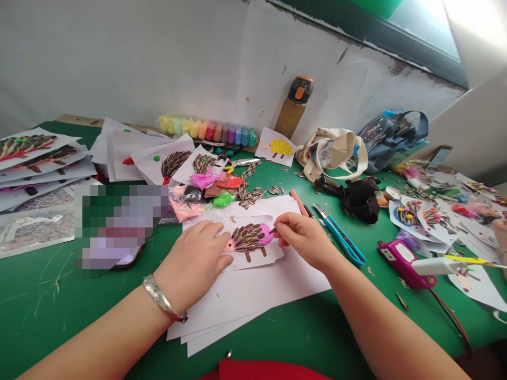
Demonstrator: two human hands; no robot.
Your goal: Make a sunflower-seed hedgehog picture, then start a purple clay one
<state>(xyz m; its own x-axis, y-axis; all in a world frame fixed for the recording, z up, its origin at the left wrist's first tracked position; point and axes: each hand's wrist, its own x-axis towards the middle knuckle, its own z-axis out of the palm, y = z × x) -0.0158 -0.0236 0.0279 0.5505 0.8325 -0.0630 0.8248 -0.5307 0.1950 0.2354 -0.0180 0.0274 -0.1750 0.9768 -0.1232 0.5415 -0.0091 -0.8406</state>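
Observation:
On a small white card [259, 261] lies a hedgehog picture [249, 237] with a pink clay body and rows of striped sunflower seeds as spines. My left hand [198, 258] rests flat over the card's left edge, fingers stretched out beside the hedgehog's face. At the hedgehog's pink rear, my right hand [303, 237] pinches a sunflower seed [273, 230] between thumb and fingertips. Under the card is a stack of white paper [245, 295]. A pile of loose sunflower seeds [249, 196] lies just beyond it, next to bags of coloured clay [222, 200].
A blue utility knife [341, 235] and an orange one [299, 203] lie right of the paper. Finished pictures [39, 158] are stacked at left near a blurred phone [122, 232]. A bottle [293, 108] stands by the wall. Another person's hand [501, 232] shows at far right.

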